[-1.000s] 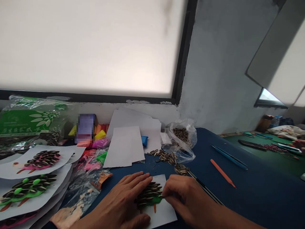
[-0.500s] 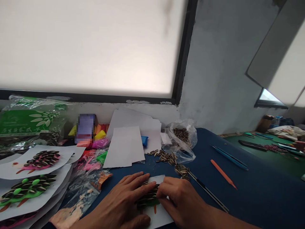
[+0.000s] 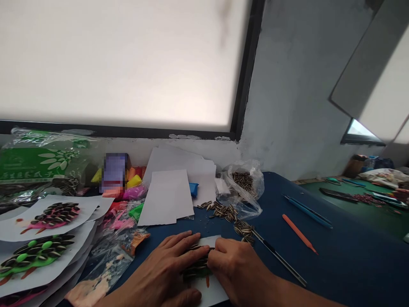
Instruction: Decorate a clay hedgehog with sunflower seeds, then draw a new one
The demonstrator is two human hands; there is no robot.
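A white paper card (image 3: 217, 290) lies at the near edge, bearing a green clay shape (image 3: 195, 273) covered with striped sunflower seeds (image 3: 196, 265) and a small orange clay strip (image 3: 207, 281). My left hand (image 3: 171, 264) rests across it with fingers stretched out, partly hiding the shape. At the right side of the seeds, my right hand (image 3: 238, 266) is closed, its fingers curled and pressed together against the shape. Whatever sits between those fingertips is hidden. Loose sunflower seeds (image 3: 244, 230) lie in a small pile just beyond my right hand.
Finished-looking seed pictures (image 3: 47, 256) are stacked at left, beside clay scraps in plastic (image 3: 102, 264). Blank paper (image 3: 166, 196) and a bag of seeds (image 3: 244, 181) stand by the wall. A metal tool (image 3: 277, 256), orange tool (image 3: 298, 233) and blue tweezers (image 3: 306, 210) lie right.
My right hand has shifted slightly left over the seeds, and its fingers are curled more tightly. My left hand stays in place.
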